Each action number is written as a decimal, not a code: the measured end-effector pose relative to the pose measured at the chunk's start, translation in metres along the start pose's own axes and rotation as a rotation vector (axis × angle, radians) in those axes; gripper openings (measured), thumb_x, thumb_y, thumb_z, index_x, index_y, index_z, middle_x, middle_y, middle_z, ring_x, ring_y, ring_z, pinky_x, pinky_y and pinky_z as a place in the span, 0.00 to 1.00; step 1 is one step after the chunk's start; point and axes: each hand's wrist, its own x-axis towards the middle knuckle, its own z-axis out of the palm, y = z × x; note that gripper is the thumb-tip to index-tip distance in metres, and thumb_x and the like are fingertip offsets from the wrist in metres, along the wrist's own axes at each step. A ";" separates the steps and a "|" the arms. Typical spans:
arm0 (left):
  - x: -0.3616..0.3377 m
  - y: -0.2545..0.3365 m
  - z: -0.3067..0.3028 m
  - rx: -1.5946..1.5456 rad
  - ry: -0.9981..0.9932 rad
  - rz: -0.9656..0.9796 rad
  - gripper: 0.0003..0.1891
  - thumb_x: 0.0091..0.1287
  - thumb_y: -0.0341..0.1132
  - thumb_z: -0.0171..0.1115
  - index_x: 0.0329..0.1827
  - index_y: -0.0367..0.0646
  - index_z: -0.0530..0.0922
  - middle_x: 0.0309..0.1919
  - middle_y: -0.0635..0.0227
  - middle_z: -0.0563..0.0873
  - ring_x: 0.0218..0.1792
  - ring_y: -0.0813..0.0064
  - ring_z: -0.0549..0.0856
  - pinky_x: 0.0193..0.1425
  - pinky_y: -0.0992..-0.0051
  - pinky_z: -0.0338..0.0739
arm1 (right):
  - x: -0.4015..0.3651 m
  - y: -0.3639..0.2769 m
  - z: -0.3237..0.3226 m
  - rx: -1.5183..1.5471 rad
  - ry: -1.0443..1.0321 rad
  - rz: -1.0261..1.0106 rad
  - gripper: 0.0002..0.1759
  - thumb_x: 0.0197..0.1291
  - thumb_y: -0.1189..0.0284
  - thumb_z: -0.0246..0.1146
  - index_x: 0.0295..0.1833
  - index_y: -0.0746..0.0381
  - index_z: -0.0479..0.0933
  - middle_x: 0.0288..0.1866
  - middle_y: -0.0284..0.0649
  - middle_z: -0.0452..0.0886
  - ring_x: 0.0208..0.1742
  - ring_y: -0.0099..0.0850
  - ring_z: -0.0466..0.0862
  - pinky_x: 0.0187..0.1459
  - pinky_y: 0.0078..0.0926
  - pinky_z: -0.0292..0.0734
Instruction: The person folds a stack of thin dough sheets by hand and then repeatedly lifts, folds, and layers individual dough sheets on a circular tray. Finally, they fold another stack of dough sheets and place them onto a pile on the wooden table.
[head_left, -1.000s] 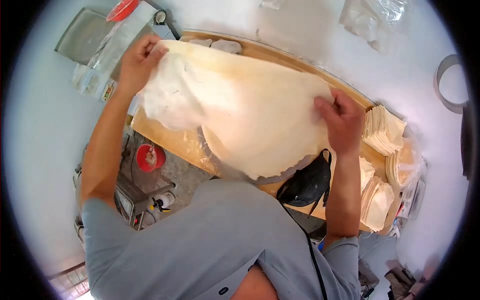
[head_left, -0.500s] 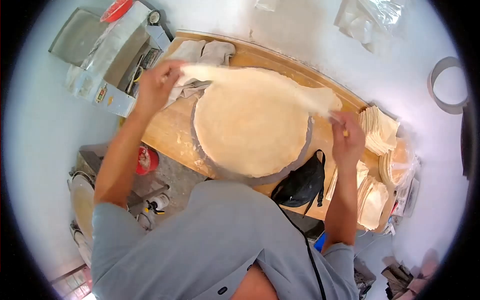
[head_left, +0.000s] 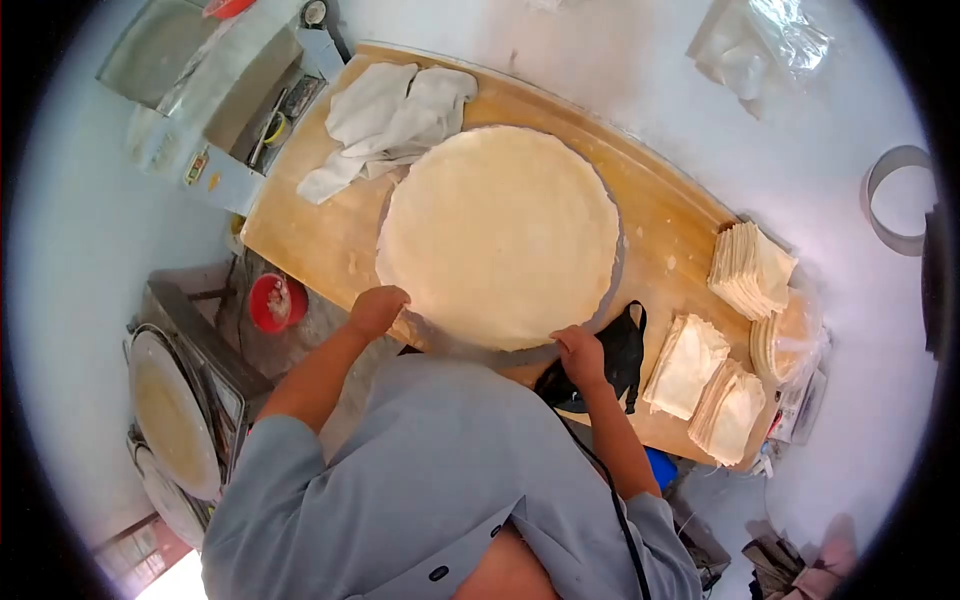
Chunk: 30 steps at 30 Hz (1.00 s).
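A large round sheet of pale dough (head_left: pixel 500 235) lies flat on a dark round base (head_left: pixel 617 275), whose rim shows at the right and lower edges. My left hand (head_left: pixel 380 310) pinches the sheet's edge at the lower left. At the lower right edge, my right hand (head_left: pixel 580 355) has its fingers closed on the same sheet. Just beside my right hand is a black bag (head_left: pixel 622 362), partly hidden by that hand and arm.
On the wooden table (head_left: pixel 310 245), a grey cloth (head_left: pixel 400 115) lies at the back left. Folded dough stacks (head_left: pixel 748 270) (head_left: pixel 688 367) and a bagged round stack (head_left: pixel 783 340) sit at the right. A red bucket (head_left: pixel 277 303) stands left, below the table.
Both hands have come down and inward from the far side to the sheet's near edge. The strip of dough stretched between them now lies flat, and the cloth is uncovered.
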 end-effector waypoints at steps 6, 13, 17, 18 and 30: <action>-0.026 0.010 -0.010 0.016 -0.035 -0.002 0.06 0.61 0.28 0.64 0.41 0.47 0.79 0.37 0.63 0.86 0.42 0.57 0.85 0.45 0.61 0.80 | -0.008 -0.017 -0.018 0.039 -0.109 -0.014 0.06 0.57 0.76 0.63 0.39 0.58 0.83 0.37 0.43 0.84 0.43 0.45 0.83 0.45 0.41 0.79; -0.041 0.016 -0.026 -0.056 -0.058 -0.001 0.08 0.61 0.27 0.64 0.42 0.46 0.80 0.40 0.62 0.86 0.43 0.57 0.86 0.46 0.62 0.80 | 0.004 -0.029 -0.042 0.048 -0.275 0.020 0.07 0.58 0.71 0.64 0.40 0.61 0.83 0.41 0.45 0.85 0.45 0.47 0.84 0.46 0.42 0.79; -0.031 0.006 -0.032 -0.175 0.021 -0.023 0.08 0.65 0.32 0.63 0.45 0.44 0.81 0.40 0.59 0.86 0.43 0.57 0.86 0.47 0.64 0.80 | 0.037 -0.030 -0.061 0.111 -0.320 0.139 0.09 0.61 0.69 0.63 0.42 0.63 0.82 0.42 0.48 0.85 0.44 0.50 0.83 0.45 0.42 0.79; -0.023 0.006 -0.037 -0.211 -0.009 -0.133 0.09 0.67 0.34 0.62 0.46 0.42 0.80 0.39 0.58 0.86 0.42 0.57 0.86 0.47 0.65 0.79 | 0.048 -0.027 -0.064 0.135 -0.294 0.191 0.10 0.62 0.69 0.63 0.43 0.63 0.82 0.42 0.49 0.85 0.44 0.51 0.83 0.44 0.42 0.79; 0.228 -0.064 -0.026 -0.261 0.006 -0.239 0.10 0.67 0.39 0.62 0.41 0.41 0.80 0.32 0.61 0.85 0.34 0.61 0.84 0.40 0.65 0.76 | 0.223 0.084 -0.033 0.419 -0.059 0.584 0.08 0.59 0.76 0.64 0.29 0.64 0.73 0.23 0.26 0.69 0.24 0.18 0.67 0.25 0.22 0.63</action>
